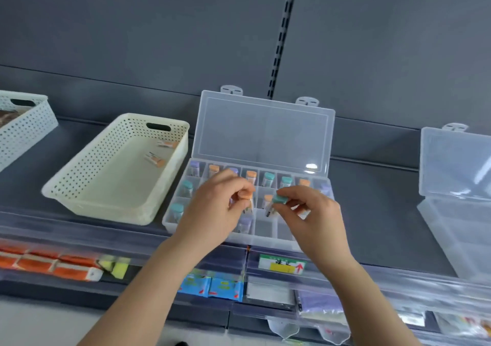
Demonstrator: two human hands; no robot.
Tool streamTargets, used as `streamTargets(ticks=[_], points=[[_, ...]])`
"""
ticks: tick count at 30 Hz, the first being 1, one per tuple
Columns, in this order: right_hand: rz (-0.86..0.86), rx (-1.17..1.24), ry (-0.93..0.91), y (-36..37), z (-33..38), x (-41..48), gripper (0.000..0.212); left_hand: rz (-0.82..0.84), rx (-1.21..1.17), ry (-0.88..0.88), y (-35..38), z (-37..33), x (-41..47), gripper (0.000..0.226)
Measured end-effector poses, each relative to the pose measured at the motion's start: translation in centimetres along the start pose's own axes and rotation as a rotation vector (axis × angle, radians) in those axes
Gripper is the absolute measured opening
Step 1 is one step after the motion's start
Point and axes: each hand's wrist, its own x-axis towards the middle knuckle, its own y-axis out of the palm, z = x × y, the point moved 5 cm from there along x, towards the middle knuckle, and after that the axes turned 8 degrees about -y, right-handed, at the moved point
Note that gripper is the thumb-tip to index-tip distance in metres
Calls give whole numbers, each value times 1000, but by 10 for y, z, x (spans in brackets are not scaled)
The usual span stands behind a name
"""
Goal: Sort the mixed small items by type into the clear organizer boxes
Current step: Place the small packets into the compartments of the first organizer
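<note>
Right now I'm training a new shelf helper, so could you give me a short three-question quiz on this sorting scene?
1. True or false: the left hand pinches an orange-capped vial above the open organizer box.
2. What colour is the cap of the vial that the right hand pinches? A orange, B teal, C purple.
3. Fill in: the cream basket holds ___ loose vials.

Key: 1 true; 2 B; 3 two.
</note>
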Motion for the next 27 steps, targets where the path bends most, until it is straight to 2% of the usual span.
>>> streamTargets(ticks=[9,16,27], points=[[48,-176,9,-5,-28,-24,18,156,274,80,59,-19,-1,16],[256,-247,64,15,-45,-25,16,227,460,124,74,-16,1,15],[384,-285,75,18,-48,-26,22,265,459,108,77,-8,1,19]])
